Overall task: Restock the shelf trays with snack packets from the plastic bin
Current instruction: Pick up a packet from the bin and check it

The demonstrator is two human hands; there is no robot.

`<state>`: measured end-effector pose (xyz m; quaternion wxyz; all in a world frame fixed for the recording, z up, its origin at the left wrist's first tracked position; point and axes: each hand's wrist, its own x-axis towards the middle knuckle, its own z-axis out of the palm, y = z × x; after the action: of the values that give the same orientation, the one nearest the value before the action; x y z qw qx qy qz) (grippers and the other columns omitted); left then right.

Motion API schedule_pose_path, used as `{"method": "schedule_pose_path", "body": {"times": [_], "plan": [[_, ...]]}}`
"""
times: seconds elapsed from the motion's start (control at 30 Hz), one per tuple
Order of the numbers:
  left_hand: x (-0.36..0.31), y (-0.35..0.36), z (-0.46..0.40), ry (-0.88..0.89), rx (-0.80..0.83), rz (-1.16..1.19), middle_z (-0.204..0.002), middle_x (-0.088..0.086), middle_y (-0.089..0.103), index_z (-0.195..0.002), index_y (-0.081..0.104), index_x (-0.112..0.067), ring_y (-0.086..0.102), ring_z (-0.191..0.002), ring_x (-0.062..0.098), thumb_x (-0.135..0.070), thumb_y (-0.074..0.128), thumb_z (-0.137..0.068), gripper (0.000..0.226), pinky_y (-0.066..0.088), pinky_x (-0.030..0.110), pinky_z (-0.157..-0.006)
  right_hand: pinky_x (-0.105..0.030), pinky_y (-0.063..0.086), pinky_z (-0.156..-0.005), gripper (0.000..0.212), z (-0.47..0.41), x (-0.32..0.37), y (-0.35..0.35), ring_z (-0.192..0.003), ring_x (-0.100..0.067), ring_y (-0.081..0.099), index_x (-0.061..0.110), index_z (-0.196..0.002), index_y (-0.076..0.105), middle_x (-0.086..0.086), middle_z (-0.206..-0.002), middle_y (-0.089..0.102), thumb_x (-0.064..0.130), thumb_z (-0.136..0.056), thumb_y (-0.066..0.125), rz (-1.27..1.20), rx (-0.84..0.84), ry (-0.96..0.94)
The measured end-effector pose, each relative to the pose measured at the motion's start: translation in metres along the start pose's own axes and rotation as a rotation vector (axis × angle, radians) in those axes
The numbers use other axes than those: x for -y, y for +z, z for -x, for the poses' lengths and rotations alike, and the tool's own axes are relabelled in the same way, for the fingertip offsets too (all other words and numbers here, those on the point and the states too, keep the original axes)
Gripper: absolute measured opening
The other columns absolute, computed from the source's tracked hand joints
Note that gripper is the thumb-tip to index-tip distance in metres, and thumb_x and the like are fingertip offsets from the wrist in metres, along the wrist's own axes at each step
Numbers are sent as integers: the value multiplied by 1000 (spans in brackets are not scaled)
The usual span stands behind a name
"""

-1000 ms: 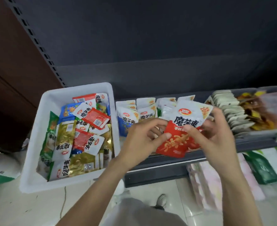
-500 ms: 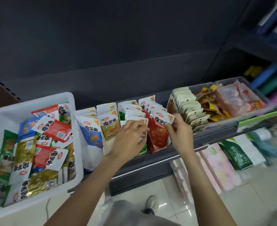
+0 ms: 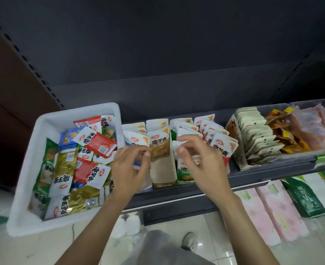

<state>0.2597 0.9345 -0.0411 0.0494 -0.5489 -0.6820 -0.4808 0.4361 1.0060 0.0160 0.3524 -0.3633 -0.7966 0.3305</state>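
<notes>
— White plastic bin [image 3: 43, 127] of loose snack packets [image 3: 98, 143] lay where?
— Just left of the left hand [image 3: 132, 167], the nearer one; its loosely curled fingers held nothing.
— The right hand [image 3: 199, 159]?
— Pinching a white packet top [image 3: 178, 145] among upright tray rows [image 3: 159, 150].

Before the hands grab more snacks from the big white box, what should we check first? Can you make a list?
1. White plastic bin has packets left: ok, a red-and-white snack packet lies on top.
2. Left hand free: cannot tell, fingers curled near the beige packet row.
3. Right hand free: not ok, it pinches a white packet edge.
4. Red packet row upright in the dark shelf tray: ok.
5. Room in rows: cannot tell.
</notes>
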Motion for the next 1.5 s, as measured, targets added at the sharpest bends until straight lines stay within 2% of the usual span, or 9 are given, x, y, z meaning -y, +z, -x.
{"method": "schedule_pose_path", "body": {"times": [0.2, 0.37, 0.5, 0.6, 0.73, 0.83, 0.93, 1.07, 1.5], "plan": [[107, -77, 18, -226, 161, -474, -87, 4, 70, -92, 68, -15, 63, -79, 28, -21, 67, -80, 14, 52, 36, -69, -31, 54, -71, 21, -28, 42, 113, -86, -12, 65, 18, -114, 61, 2, -103, 69, 23, -95, 53, 141, 462, -202], [166, -98, 26, -488, 431, -663, -118, 4, 60, -118, 58, -24, 54, -110, 27, -52, 59, -83, 45, 49, 43, -89, -31, 49, -85, 25, -74, 50, 214, -102, -20, 60, 10, -117, 61, -5, -117, 61, 13, -93, 54, 279, 559, -241], [183, -101, 22, -602, 571, -665, -138, 3, 42, -135, 42, -23, 37, -130, 25, -59, 51, -85, 62, 37, 42, -103, -41, 46, -96, 41, -102, 40, 278, -118, -30, 49, 7, -127, 49, -13, -127, 50, 23, -91, 58, 555, 614, -214], [185, -105, 20, -606, 503, -629, -135, 2, 45, -132, 46, -22, 39, -128, 24, -56, 47, -88, 55, 39, 38, -98, -40, 48, -86, 57, -108, 36, 300, -114, -31, 53, 7, -130, 42, -12, -125, 51, 36, -87, 65, 748, 665, -96], [189, -112, 15, -711, 429, -486, -131, 3, 51, -130, 48, -22, 46, -122, 25, -56, 41, -91, 53, 42, 39, -96, -38, 51, -77, 32, -98, 46, 301, -103, -30, 62, 4, -120, 49, -13, -112, 64, -1, -89, 52, 911, 605, -171], [182, -118, 9, -883, 357, -170, -132, 3, 53, -133, 46, -23, 52, -117, 23, -60, 42, -89, 57, 45, 44, -97, -38, 50, -75, 37, -98, 58, 271, -100, -32, 63, 6, -125, 49, -14, -110, 64, -6, -90, 45, 710, 493, -142], [149, -127, -3, -1022, 167, 353, -132, -1, 53, -133, 47, -27, 53, -119, 19, -50, 53, -88, 51, 45, 39, -98, -32, 50, -77, 34, -93, 67, 235, -99, -23, 63, 13, -126, 45, -6, -109, 63, 5, -94, 52, 96, 449, 184], [101, -139, -12, -930, 217, 736, -110, -1, 66, -123, 56, -26, 66, -98, 13, -34, 65, -80, 45, 55, 25, -76, -33, 55, -79, 36, -71, 72, 191, -98, -17, 65, 23, -115, 44, -4, -112, 64, 11, -88, 65, -586, 412, 532], [19, -102, -32, -503, 481, 517, -85, -1, 62, -96, 61, -32, 63, -74, 6, -6, 67, -84, 30, 53, 19, -61, -20, 53, -66, 21, -43, 48, 55, -81, -9, 70, 19, -107, 56, 2, -84, 74, 11, -88, 63, -554, 53, 335]]}}
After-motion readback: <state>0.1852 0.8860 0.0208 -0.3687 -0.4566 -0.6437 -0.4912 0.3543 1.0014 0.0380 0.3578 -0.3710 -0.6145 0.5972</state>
